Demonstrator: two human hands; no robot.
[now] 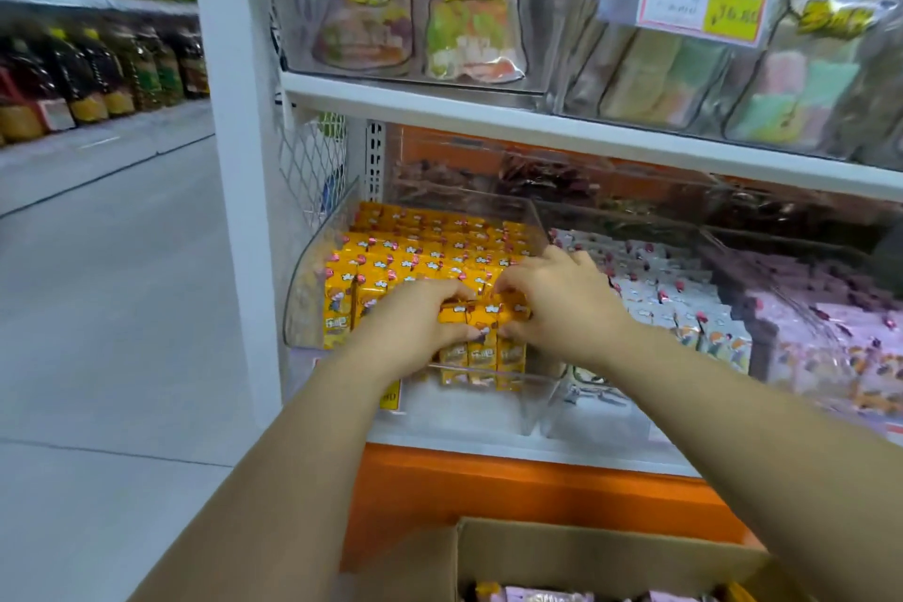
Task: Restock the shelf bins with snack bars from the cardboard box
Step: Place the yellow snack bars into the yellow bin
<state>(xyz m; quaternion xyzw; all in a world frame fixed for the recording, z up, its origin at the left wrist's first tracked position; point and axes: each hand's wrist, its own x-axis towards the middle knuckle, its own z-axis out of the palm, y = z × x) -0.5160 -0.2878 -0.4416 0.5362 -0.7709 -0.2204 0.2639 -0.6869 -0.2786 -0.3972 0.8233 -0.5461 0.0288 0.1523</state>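
Left hand (415,320) and right hand (557,303) pinch a row of yellow snack bars (483,320) at six o'clock in the clear bin (488,401); an uneven squeeze could buckle them out.

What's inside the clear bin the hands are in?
Rows of yellow snack bars fill the clear bin. The left hand and right hand grip a few up front. Anything beneath the bars is hidden.
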